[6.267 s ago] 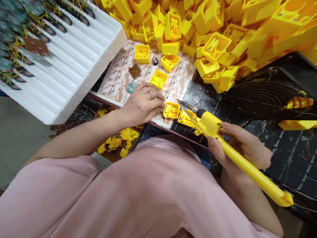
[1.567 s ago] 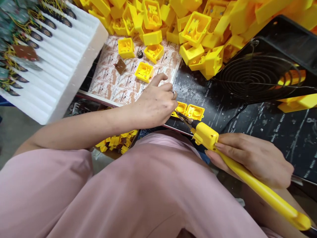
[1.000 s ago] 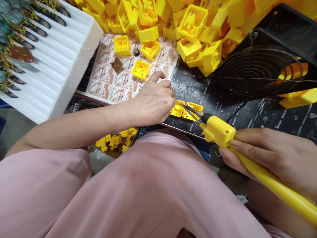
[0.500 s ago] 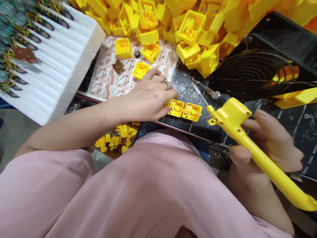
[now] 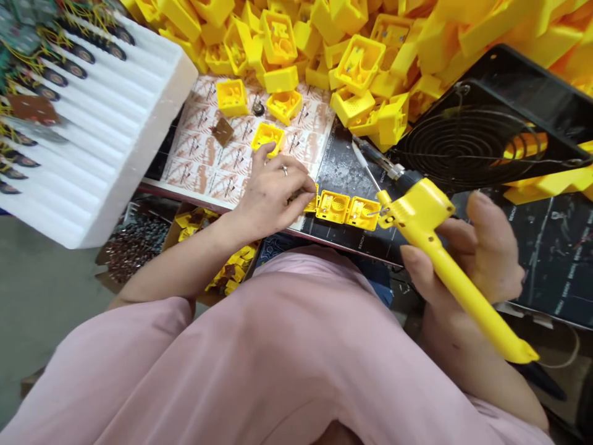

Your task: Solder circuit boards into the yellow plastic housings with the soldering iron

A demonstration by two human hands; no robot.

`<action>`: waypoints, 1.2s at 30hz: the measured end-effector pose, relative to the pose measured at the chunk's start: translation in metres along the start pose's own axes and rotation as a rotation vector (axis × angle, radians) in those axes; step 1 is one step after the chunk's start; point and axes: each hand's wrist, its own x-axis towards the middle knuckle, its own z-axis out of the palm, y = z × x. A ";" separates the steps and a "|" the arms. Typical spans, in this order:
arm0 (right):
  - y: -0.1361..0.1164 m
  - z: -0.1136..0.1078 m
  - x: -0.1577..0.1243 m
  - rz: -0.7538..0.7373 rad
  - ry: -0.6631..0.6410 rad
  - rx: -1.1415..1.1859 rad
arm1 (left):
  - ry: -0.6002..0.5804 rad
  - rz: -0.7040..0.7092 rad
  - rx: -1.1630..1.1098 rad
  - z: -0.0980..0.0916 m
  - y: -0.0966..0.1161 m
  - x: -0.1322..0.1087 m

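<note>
My right hand (image 5: 482, 259) grips a yellow soldering gun (image 5: 445, 247), fingers wrapped around its handle. Its metal tip points up and left over the black bench mat, while its guide end overlaps the right side of a small open yellow case (image 5: 364, 213). A second yellow case (image 5: 332, 207) sits beside that one in a row. At the row's left end, my left hand (image 5: 275, 196) pinches the edge of another yellow case (image 5: 311, 204), mostly hidden by the fingers. Just beyond my left fingers lies a deeper yellow housing (image 5: 267, 137) on patterned paper.
Yellow housings (image 5: 356, 62) are heaped along the back. A black fan (image 5: 463, 142) stands at right. White foam (image 5: 134, 123) holding speakers and wired circuit boards fills the left. A brown board (image 5: 222, 131) lies on the paper; a box of yellow parts (image 5: 236, 269) stands below the bench edge.
The soldering gun has shifted left, bringing its guide end over the rightmost case. My left thumb and index finger have closed together at the row's left end. The view has shifted slightly.
</note>
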 end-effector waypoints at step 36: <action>-0.010 -0.021 0.019 -0.308 -0.370 0.062 | 0.011 0.110 0.224 0.015 0.011 0.016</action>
